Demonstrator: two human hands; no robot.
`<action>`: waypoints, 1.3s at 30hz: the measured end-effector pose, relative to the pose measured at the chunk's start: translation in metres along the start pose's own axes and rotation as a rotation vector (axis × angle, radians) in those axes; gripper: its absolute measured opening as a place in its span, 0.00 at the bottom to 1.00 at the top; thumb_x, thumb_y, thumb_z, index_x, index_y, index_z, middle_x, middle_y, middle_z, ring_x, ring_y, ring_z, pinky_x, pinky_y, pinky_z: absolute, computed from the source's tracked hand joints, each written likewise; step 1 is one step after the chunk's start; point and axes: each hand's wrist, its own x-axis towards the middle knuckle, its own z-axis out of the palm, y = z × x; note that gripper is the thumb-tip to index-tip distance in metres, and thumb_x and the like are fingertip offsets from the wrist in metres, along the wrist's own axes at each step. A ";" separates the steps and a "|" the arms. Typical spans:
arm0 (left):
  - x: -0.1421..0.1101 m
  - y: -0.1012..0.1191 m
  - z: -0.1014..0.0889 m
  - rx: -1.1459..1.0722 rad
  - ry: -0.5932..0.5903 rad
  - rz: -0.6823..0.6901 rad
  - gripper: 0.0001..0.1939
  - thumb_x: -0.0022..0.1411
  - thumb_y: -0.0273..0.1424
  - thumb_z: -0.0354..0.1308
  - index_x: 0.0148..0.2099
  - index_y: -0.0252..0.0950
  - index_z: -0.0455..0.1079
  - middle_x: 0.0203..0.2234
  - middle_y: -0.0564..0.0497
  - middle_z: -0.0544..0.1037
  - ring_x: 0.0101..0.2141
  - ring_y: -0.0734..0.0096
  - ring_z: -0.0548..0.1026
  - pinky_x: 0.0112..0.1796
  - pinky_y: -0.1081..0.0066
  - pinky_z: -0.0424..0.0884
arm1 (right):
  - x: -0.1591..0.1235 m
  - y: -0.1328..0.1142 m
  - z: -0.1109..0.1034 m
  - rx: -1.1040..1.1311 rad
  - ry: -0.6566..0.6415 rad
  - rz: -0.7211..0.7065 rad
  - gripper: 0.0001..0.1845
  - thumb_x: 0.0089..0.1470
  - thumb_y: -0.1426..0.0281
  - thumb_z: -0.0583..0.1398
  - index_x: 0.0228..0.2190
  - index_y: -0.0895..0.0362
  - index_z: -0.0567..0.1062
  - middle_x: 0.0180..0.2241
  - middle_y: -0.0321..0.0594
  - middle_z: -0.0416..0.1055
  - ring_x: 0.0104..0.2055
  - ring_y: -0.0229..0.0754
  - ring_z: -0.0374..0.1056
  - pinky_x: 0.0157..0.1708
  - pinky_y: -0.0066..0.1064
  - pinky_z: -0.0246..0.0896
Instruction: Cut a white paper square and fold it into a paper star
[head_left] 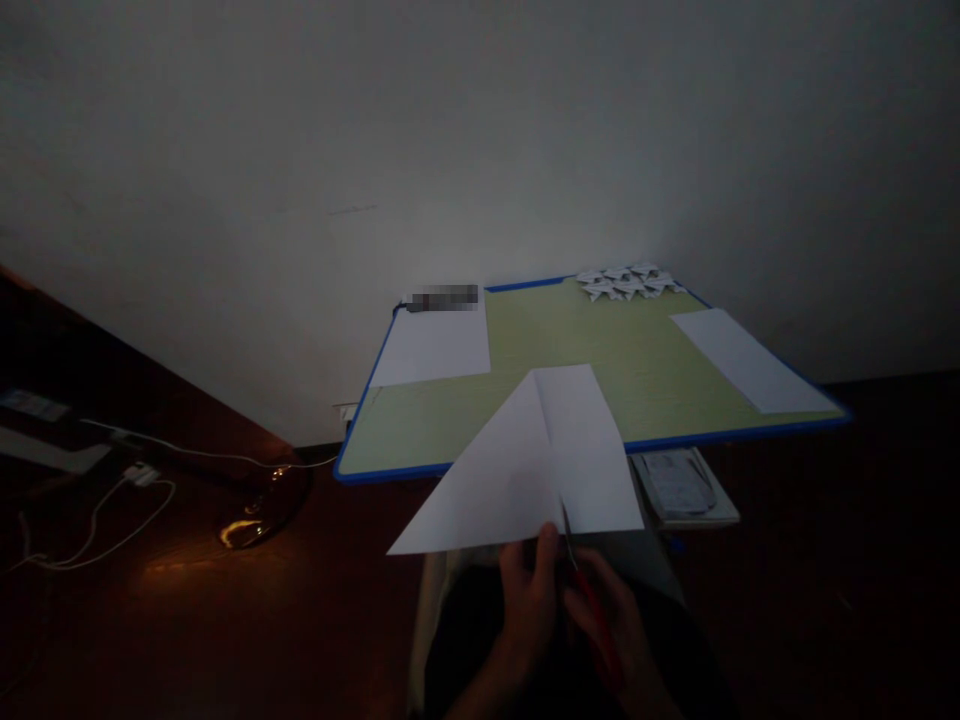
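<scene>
A white sheet of paper (525, 470), folded along a diagonal, hangs in the air over the near edge of a small green table with a blue rim (420, 470). My left hand (525, 600) pinches the sheet's lower edge from below. My right hand (611, 620) is closed around red-handled scissors (589, 590). The scissors' blades meet the paper's bottom edge beside the fold. Both hands are in front of my lap, in dim light.
Flat white sheets lie on the table at the left (435, 345) and right (750, 360). A pile of several small folded paper shapes (626, 282) sits at the far edge. White cables (97, 510) and a shiny round object (259, 510) are on the dark floor.
</scene>
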 end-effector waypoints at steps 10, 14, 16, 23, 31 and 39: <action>0.000 -0.003 0.001 -0.066 -0.031 -0.030 0.31 0.55 0.59 0.70 0.30 0.31 0.82 0.25 0.44 0.81 0.30 0.61 0.78 0.33 0.68 0.75 | 0.000 0.009 -0.003 0.024 -0.034 0.037 0.27 0.53 0.46 0.72 0.43 0.54 0.83 0.32 0.43 0.82 0.23 0.40 0.71 0.22 0.29 0.67; 0.001 0.001 0.001 -0.032 -0.028 -0.009 0.31 0.54 0.60 0.69 0.29 0.32 0.81 0.23 0.46 0.80 0.29 0.60 0.79 0.33 0.67 0.76 | 0.002 0.006 -0.004 0.003 -0.012 0.009 0.27 0.50 0.47 0.74 0.42 0.55 0.84 0.35 0.44 0.83 0.28 0.42 0.74 0.34 0.34 0.76; 0.001 0.002 0.001 -0.011 -0.016 -0.001 0.31 0.54 0.60 0.69 0.28 0.33 0.80 0.24 0.45 0.81 0.31 0.58 0.80 0.35 0.65 0.78 | 0.002 0.005 -0.004 0.008 -0.010 -0.002 0.28 0.49 0.47 0.74 0.42 0.54 0.84 0.36 0.45 0.83 0.30 0.44 0.75 0.39 0.36 0.77; 0.000 -0.002 0.000 -0.040 -0.046 0.007 0.31 0.55 0.60 0.69 0.31 0.32 0.81 0.25 0.45 0.81 0.29 0.62 0.78 0.33 0.68 0.76 | -0.004 0.007 -0.002 0.022 -0.032 0.045 0.28 0.53 0.46 0.71 0.45 0.54 0.83 0.34 0.44 0.82 0.25 0.42 0.71 0.26 0.32 0.71; 0.001 -0.008 -0.002 -0.027 -0.074 0.009 0.30 0.59 0.58 0.67 0.34 0.31 0.82 0.28 0.43 0.83 0.34 0.58 0.81 0.37 0.66 0.78 | -0.002 -0.001 -0.001 0.004 -0.030 0.059 0.29 0.51 0.46 0.72 0.44 0.55 0.82 0.32 0.43 0.80 0.26 0.41 0.72 0.25 0.30 0.69; 0.000 -0.001 0.000 -0.034 -0.048 0.002 0.31 0.55 0.60 0.69 0.29 0.33 0.79 0.25 0.45 0.81 0.31 0.59 0.79 0.36 0.65 0.78 | -0.004 -0.001 0.003 0.022 0.013 0.059 0.28 0.52 0.45 0.72 0.43 0.55 0.83 0.30 0.42 0.79 0.23 0.40 0.70 0.21 0.28 0.67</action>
